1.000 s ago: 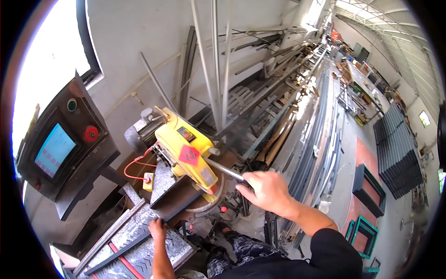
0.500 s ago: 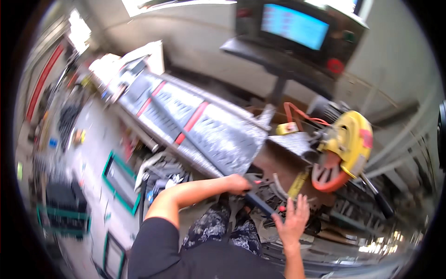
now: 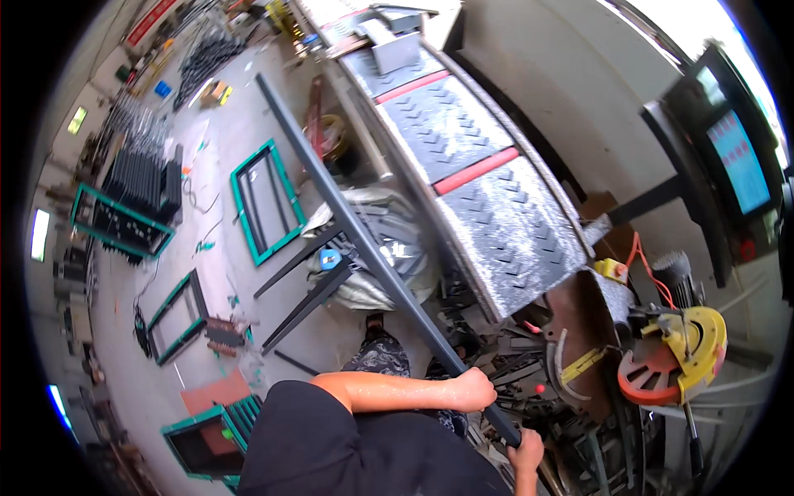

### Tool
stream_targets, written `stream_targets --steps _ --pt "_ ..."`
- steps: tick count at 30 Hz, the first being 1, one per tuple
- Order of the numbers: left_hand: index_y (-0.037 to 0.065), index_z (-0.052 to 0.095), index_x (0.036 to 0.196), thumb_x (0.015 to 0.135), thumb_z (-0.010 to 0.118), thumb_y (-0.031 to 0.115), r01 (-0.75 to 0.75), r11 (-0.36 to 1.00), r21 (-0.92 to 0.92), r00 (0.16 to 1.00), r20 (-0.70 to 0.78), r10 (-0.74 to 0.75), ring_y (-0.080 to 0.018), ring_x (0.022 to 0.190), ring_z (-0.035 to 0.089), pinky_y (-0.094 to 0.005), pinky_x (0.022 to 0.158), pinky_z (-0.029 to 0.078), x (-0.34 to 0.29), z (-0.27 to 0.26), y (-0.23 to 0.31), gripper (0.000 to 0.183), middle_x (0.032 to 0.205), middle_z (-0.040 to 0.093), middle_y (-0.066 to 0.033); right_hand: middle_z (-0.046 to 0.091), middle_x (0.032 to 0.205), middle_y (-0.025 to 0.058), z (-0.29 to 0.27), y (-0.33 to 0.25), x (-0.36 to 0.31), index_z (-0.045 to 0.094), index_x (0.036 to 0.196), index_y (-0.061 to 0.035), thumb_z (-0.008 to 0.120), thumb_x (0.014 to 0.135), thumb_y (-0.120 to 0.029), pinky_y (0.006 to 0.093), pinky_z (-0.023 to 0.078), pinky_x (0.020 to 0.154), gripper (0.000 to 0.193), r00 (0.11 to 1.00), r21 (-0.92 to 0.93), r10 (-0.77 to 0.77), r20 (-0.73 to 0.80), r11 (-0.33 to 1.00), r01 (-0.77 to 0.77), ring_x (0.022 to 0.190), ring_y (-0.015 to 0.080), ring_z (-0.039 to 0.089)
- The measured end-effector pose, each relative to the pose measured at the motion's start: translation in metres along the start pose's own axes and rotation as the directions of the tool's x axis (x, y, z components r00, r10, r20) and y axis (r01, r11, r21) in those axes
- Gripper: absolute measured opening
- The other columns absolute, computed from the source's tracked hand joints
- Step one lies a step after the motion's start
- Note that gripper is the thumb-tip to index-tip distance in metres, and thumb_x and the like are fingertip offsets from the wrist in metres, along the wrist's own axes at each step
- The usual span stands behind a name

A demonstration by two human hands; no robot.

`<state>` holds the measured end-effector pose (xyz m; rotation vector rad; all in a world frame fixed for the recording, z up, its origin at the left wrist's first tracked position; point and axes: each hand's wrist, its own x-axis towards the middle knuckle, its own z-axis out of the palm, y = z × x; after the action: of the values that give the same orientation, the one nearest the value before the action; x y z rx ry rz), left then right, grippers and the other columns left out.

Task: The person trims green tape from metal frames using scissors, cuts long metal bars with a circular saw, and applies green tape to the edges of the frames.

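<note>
A long dark grey metal bar runs slantwise across the view, from the far left down to my body. My left hand is closed in a fist round it, a short way from its near end. At that near end my right hand grips the bar too, its fingers partly hidden. To the right of my hands stands a cut-off saw with a yellow guard and an orange-red part. The roller feed table, with dark chevron plates and red strips, lies beyond the bar, apart from it.
Green-edged frames lie on the floor at left, with stacked dark profiles behind. A pale sack of offcuts lies under the bar. Scrap pieces cover the ground by the saw. A control screen hangs at right.
The bar has swung off the feed table to the left over the floor. My right hand has gone from open fingers to gripping its end. The view has turned left.
</note>
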<state>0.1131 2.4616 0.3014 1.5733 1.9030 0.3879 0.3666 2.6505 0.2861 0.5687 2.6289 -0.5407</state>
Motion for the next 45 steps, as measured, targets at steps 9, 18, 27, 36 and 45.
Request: stream_targets --steps 9,18,27,36,45 --pt "0.008 0.059 0.09 0.078 0.073 0.034 0.431 0.894 -0.126 0.821 -0.357 -0.446 -0.0284 0.086 0.065 -0.0419 0.072 0.05 -0.251 -0.028 -0.139 0.032 0.083 0.064 -0.0077 0.059 0.065 0.0124 -0.05 -0.258 0.164 0.053 0.074 -0.0092 0.081 0.059 -0.021 0.0468 0.049 0.059 0.034 0.833 -0.3 -0.552 -0.018 0.798 0.523 0.065 0.034 0.062" --pt "0.008 0.059 0.113 0.082 0.071 0.02 0.485 0.704 -0.519 0.433 -0.557 -0.708 -0.0298 0.11 0.06 -0.0423 0.094 0.045 -0.451 0.086 -0.267 0.036 0.11 0.065 -0.0091 0.067 0.074 0.0076 -0.004 -0.586 0.203 0.062 0.08 -0.0107 0.078 0.074 -0.041 0.0388 0.051 0.066 0.035 0.57 -0.498 -0.738 0.362 0.363 0.787 0.074 0.0257 0.067" --pt "0.006 0.058 0.118 0.082 0.07 0.017 0.478 0.578 -0.661 0.176 -0.572 -0.801 -0.0341 0.112 0.059 -0.0453 0.094 0.046 -0.459 0.129 -0.351 0.039 0.116 0.064 -0.0126 0.069 0.081 0.0069 0.083 -0.669 0.269 0.065 0.088 -0.0114 0.077 0.075 -0.041 0.0391 0.052 0.07 0.034 0.53 -0.574 -0.742 0.411 0.241 0.782 0.082 0.0256 0.068" --pt "0.004 0.06 0.113 0.079 0.072 0.014 0.526 0.518 -0.674 0.248 -0.461 -0.852 -0.0343 0.111 0.059 -0.0445 0.095 0.046 -0.43 0.136 -0.383 0.037 0.113 0.064 -0.0136 0.068 0.084 0.0066 0.096 -0.648 0.317 0.063 0.091 -0.0114 0.074 0.079 -0.045 0.0385 0.052 0.072 0.037 0.53 -0.512 -0.68 0.506 0.257 0.819 0.082 0.025 0.068" --pt "0.004 0.06 0.104 0.077 0.074 0.013 0.674 0.399 -0.621 0.296 -0.268 -0.917 -0.0354 0.108 0.059 -0.0451 0.091 0.047 -0.41 0.143 -0.413 0.032 0.105 0.063 -0.0143 0.061 0.094 0.0087 0.135 -0.659 0.379 0.067 0.091 -0.0114 0.061 0.084 -0.021 0.0388 0.046 0.089 0.013 0.562 -0.505 -0.789 0.247 0.39 0.77 0.098 0.0267 0.059"
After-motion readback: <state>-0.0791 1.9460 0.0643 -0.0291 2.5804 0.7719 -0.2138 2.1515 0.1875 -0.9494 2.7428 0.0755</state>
